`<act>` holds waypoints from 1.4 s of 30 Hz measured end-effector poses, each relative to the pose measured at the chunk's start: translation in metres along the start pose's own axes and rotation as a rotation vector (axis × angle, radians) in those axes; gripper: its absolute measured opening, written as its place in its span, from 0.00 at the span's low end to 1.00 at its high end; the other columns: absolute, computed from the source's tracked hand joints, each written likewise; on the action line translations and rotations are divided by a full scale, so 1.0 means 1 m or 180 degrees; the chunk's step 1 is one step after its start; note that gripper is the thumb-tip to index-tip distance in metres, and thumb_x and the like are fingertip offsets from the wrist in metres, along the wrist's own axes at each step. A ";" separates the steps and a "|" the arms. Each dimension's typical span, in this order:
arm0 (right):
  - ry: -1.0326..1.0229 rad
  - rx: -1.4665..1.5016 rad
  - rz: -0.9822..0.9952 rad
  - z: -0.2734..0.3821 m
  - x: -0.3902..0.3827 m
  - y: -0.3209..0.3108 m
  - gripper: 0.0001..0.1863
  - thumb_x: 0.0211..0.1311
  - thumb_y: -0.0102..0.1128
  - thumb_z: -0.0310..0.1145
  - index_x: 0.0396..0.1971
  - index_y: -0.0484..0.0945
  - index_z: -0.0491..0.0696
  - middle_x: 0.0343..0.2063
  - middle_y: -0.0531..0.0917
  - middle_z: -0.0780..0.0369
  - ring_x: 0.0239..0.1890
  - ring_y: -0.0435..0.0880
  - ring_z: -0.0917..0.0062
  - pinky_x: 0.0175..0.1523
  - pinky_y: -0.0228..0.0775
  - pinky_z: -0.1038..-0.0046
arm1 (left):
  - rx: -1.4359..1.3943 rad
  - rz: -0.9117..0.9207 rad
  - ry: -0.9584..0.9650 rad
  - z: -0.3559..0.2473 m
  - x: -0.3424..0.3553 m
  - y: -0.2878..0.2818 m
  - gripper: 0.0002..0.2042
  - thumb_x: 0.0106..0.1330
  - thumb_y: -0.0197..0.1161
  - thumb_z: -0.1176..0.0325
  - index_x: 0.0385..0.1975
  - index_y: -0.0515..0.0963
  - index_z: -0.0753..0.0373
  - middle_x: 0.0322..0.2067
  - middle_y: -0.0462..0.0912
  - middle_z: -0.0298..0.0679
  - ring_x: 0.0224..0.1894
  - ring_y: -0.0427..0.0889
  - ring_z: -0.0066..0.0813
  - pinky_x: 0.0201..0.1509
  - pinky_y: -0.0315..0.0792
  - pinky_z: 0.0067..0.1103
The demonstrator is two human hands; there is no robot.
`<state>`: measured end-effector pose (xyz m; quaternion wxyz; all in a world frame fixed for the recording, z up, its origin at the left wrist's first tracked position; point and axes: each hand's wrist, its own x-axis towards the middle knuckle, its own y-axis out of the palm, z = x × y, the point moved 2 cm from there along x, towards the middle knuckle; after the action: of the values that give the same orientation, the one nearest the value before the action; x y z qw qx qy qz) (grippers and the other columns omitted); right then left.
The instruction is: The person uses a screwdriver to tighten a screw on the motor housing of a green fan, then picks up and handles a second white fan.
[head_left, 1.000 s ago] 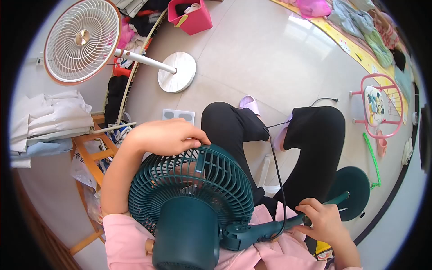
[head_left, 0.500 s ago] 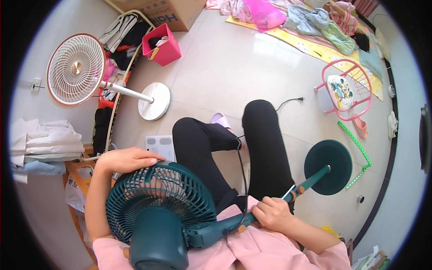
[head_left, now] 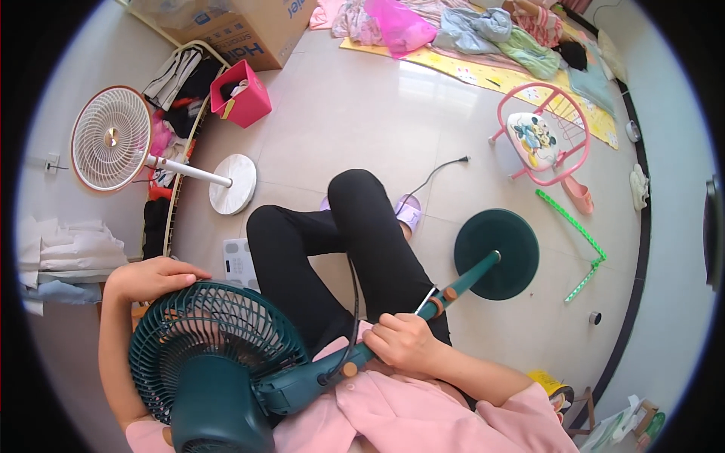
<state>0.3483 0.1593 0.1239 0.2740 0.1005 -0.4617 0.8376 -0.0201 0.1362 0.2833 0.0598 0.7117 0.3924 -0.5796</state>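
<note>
1 green fan [head_left: 215, 404] slants across the black-trousered lap [head_left: 302, 302], head at left, round base [head_left: 496, 254] out right; base-to-floor contact: can't tell. Left hand [head_left: 155, 278] draped on the guard [head_left: 249, 321] rim, fingers loosely extended. Right hand [head_left: 404, 343] clenched around the pole [head_left: 476, 272]. Pink chair [head_left: 532, 140] by the yellow mat's [head_left: 453, 68] near edge; white fan [head_left: 234, 185] at the floor's [head_left: 340, 98] left edge.

Tile floor [head_left: 340, 113] carried everything I saw. Far end had a box [head_left: 276, 34], pink bin [head_left: 253, 98], yellow mat [head_left: 467, 74]. Left: white fan base [head_left: 232, 192], scale [head_left: 239, 264]. Right: pink chair [head_left: 534, 142], pink shoe [head_left: 578, 195], bent green strip [head_left: 572, 216]. Plug [head_left: 463, 159] lay mid-floor. Couldn't tell whether the green base [head_left: 507, 266] touched down.
</note>
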 end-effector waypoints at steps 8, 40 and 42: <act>-0.0105 0.0011 -0.0549 -0.008 -0.009 -0.002 0.07 0.41 0.61 0.31 0.21 0.72 0.47 0.18 0.72 0.67 0.26 0.74 0.79 0.28 0.67 0.79 | -0.0087 0.0020 -0.0351 -0.039 -0.019 -0.009 0.20 0.71 0.51 0.59 0.54 0.75 0.66 0.48 0.82 0.43 0.50 0.78 0.30 0.59 0.68 0.23; 0.2063 -0.1179 -0.2880 -0.150 -0.020 -0.114 0.19 0.32 0.73 0.30 0.31 0.81 0.43 0.25 0.79 0.57 0.31 0.79 0.63 0.34 0.71 0.67 | -0.3655 -0.1407 0.2507 -0.192 -0.007 -0.060 0.17 0.68 0.57 0.55 0.45 0.79 0.62 0.39 0.85 0.37 0.36 0.84 0.26 0.46 0.77 0.22; 0.2369 -0.1067 -0.3093 -0.165 -0.023 -0.112 0.20 0.31 0.76 0.33 0.30 0.81 0.43 0.26 0.79 0.57 0.32 0.79 0.62 0.36 0.72 0.66 | -0.3180 -0.1395 0.2653 -0.186 -0.001 -0.066 0.22 0.68 0.56 0.52 0.52 0.75 0.63 0.47 0.82 0.40 0.46 0.82 0.27 0.55 0.74 0.24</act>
<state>0.4431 0.3351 0.1038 0.7771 -0.0436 -0.3622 0.5129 0.0829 0.2813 0.3679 0.1062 0.6665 0.7379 -0.0056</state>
